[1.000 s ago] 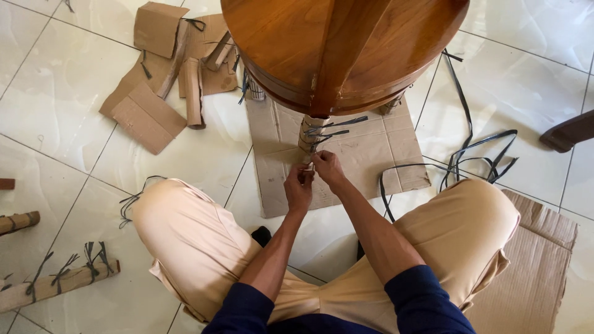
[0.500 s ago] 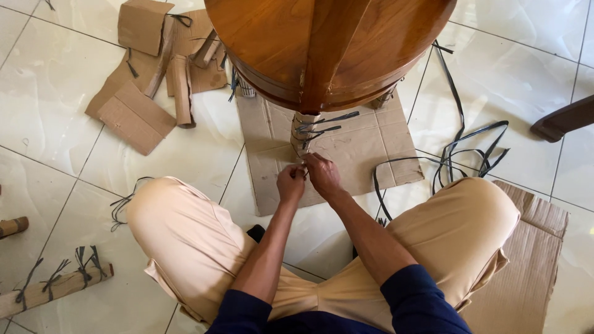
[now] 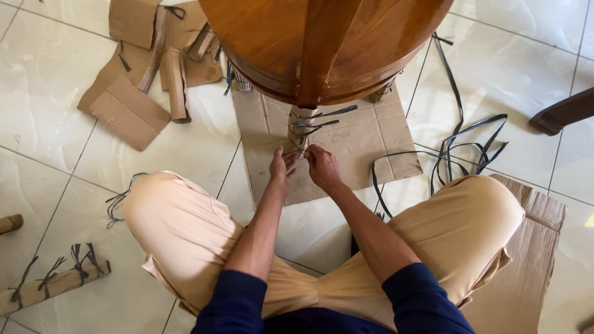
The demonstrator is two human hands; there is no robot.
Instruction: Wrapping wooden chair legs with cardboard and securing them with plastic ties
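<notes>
A round wooden table (image 3: 328, 43) stands before me on a flat sheet of cardboard (image 3: 365, 142). Its near leg (image 3: 300, 127) is wrapped in cardboard and tied with black plastic straps (image 3: 322, 120). My left hand (image 3: 281, 168) and my right hand (image 3: 322, 166) are close together at the foot of that leg, fingers pinching at the lowest wrap or tie. What sits between the fingertips is too small to make out. My knees in beige trousers spread to either side.
Torn cardboard pieces (image 3: 133, 80) lie at the back left. Loose black straps (image 3: 464, 148) curl on the tiles to the right. A cardboard sheet (image 3: 532, 247) lies under my right knee. A strap-tied cardboard roll (image 3: 52, 284) sits at the lower left. A dark wooden piece (image 3: 563, 114) juts in at the right.
Both hands have shifted slightly up toward the foot of the leg, and the left hand's fingers have opened out against the wrap. The view has drifted a little.
</notes>
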